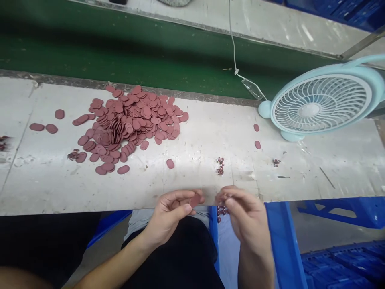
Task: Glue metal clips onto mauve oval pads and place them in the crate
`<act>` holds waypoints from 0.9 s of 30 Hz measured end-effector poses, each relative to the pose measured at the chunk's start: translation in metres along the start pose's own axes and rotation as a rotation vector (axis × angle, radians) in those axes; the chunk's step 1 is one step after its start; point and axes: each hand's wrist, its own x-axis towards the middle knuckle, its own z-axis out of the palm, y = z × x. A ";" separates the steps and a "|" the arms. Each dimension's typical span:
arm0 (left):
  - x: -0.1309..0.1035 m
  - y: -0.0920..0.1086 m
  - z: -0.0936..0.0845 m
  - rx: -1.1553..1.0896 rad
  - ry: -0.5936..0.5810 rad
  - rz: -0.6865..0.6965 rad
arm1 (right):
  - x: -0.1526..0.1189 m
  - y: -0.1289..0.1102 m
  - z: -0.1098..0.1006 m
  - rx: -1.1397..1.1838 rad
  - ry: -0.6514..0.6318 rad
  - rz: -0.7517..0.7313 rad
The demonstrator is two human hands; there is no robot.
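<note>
My left hand (174, 212) is closed, its thumb and fingers pinching a flat, dull-red oval piece (195, 200) just over the table's front edge. To its right, my right hand (245, 212) is closed too, with thumb and fingertips together around something small and dark reddish that is blurred. A gap separates the two hands. Beyond them a single red oval piece (170, 163) lies on the white table (204, 132). Two small clumps of dark-red bits (220, 165) lie past my right hand. A large heap of the same oval pieces (132, 116) spreads over the left part of the table.
A light-blue fan (321, 105) stands at the right, its white cable (233, 40) running up the green strip behind. Near it lie a thin dark rod (327, 177) and another dark-red clump (276, 162). A blue crate (287, 245) holding small dark-red pieces sits below the table edge.
</note>
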 end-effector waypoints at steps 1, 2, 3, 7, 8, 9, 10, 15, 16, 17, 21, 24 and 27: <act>0.000 -0.001 0.001 0.026 -0.006 0.021 | -0.008 -0.004 0.010 0.046 -0.045 0.038; 0.000 -0.002 0.002 0.047 -0.010 0.036 | -0.014 -0.007 0.020 0.066 -0.062 0.064; 0.001 -0.003 0.003 0.062 -0.013 0.042 | -0.018 -0.010 0.027 0.071 -0.059 0.079; 0.001 -0.007 0.000 0.079 -0.022 0.019 | -0.020 -0.012 0.036 0.086 -0.053 0.108; 0.001 -0.007 -0.001 0.076 -0.023 0.010 | -0.019 -0.011 0.035 0.087 -0.063 0.119; 0.000 -0.008 -0.001 0.072 -0.023 0.004 | -0.018 -0.011 0.034 0.086 -0.074 0.130; 0.000 -0.009 -0.002 0.069 -0.021 0.002 | -0.017 -0.011 0.033 0.082 -0.078 0.138; -0.001 -0.011 -0.002 0.081 0.002 0.026 | -0.016 -0.012 0.032 0.046 -0.057 0.130; -0.001 -0.011 -0.002 0.093 0.011 0.029 | -0.016 -0.013 0.033 0.043 -0.065 0.128; -0.001 -0.011 -0.001 0.104 0.021 0.030 | -0.015 -0.013 0.033 0.042 -0.077 0.126; -0.001 -0.012 0.000 0.121 0.042 0.031 | -0.013 -0.014 0.034 0.064 -0.126 0.129; -0.001 -0.012 0.002 0.110 0.047 0.041 | -0.011 -0.016 0.034 0.098 -0.138 0.148; -0.001 -0.012 0.005 0.097 0.044 0.053 | -0.011 -0.017 0.034 0.105 -0.138 0.146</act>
